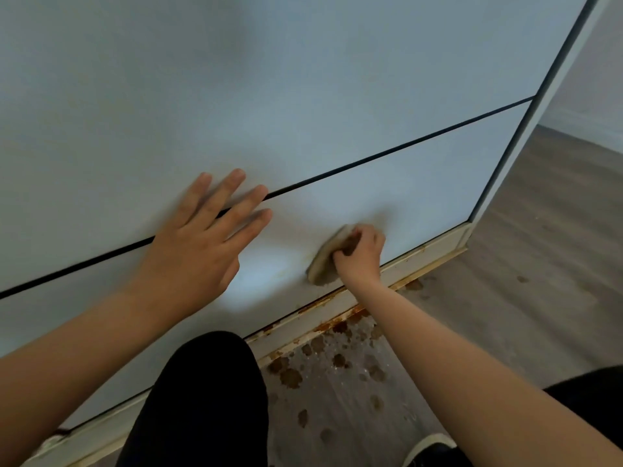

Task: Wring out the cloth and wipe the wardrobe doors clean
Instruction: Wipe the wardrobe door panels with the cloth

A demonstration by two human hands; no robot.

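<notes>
Pale blue-grey wardrobe door fills the upper and middle frame; a thin dark seam runs diagonally across it, from low left to upper right. Left hand, left of centre: flat on the panel, fingers straight and spread, lying over the seam. Right hand, right of centre: fingers curled round a beige cloth, pressing it to the lower panel just above the white plinth. Plinth edge streaked rust-brown. Grey wood floor at lower right; brown spots at bottom centre, near the plinth. Black-clad knee at bottom centre.
</notes>
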